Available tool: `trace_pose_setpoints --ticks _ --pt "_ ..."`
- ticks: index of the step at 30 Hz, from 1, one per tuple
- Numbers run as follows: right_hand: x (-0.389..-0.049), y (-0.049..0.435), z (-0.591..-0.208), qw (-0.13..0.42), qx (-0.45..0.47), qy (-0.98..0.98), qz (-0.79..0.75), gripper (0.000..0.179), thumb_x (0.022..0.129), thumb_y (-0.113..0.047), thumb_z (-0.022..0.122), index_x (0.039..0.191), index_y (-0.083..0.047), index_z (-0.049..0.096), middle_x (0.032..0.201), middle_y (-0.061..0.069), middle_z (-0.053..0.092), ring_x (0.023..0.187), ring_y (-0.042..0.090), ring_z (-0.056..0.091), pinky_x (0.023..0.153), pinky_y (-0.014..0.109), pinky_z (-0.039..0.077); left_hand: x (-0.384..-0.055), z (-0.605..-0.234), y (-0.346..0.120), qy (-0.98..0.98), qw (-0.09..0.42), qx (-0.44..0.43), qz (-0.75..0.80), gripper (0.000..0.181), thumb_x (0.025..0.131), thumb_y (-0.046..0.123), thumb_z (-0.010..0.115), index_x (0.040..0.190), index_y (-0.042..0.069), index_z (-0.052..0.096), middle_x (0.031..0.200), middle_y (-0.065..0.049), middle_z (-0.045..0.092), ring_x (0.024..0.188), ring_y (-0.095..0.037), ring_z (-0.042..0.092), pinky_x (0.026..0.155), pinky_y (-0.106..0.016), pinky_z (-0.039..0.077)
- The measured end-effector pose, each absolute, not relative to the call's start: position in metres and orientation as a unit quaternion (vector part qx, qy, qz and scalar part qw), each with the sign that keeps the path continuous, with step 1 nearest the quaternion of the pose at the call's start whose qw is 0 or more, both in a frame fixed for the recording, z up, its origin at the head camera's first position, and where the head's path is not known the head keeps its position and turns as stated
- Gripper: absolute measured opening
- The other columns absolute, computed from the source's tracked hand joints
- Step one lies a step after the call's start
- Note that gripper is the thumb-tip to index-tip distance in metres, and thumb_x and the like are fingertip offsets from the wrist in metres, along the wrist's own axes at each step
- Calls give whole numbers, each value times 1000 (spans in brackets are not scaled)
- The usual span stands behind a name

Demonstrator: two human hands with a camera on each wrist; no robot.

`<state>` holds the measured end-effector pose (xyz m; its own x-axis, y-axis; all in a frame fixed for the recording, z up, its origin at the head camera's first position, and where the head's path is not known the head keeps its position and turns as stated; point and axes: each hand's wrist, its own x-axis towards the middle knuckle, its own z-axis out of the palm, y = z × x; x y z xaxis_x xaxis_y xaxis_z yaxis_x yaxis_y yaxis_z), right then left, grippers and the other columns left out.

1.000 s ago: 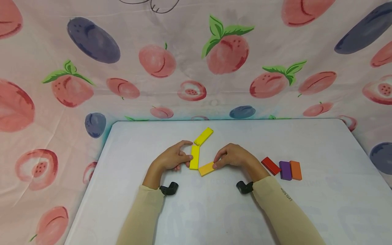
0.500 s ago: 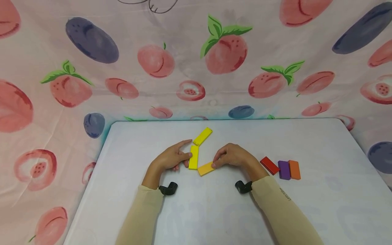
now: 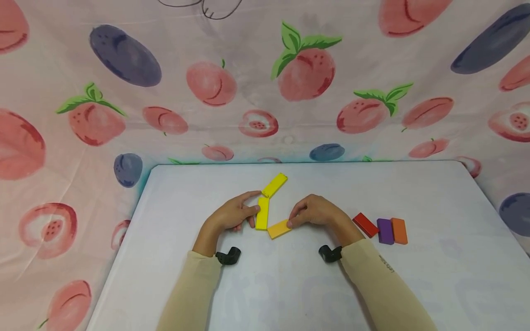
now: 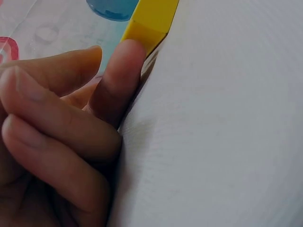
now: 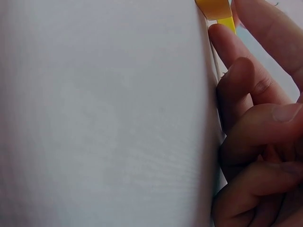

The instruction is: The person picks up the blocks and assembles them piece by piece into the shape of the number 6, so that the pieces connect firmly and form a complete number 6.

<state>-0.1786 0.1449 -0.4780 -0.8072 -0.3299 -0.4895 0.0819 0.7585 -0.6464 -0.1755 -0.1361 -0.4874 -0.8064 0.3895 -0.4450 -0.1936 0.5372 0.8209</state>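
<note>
With its forefinger straight, the left hand [image 3: 232,214] is touching the nearer bright-yellow rectangular block [image 3: 262,218] with its thumb; the right hand [image 3: 314,211] is pinching an amber rectangular block [image 3: 278,229] just beside it. A red block [image 3: 366,225], purple block [image 3: 385,231] and orange block [image 3: 399,231] are lying rightward on the white tabletop [image 3: 281,289].

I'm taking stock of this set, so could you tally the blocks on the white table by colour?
Bright yellow blocks: 2
Amber block: 1
Red block: 1
Purple block: 1
Orange block: 1
Total: 6
</note>
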Motion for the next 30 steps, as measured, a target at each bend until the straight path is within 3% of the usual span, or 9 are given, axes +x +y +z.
trace_pose_setpoints --ticks 30 --pt "-180 145 -478 306 -71 885 -343 19 78 -40 88 87 -24 81 94 -2 70 100 22 54 87 39 42 -176 -487 -137 819 310 63 479 50 102 38 62 150 41 44 76 -6 72 41 -13 42 42 -24 37"
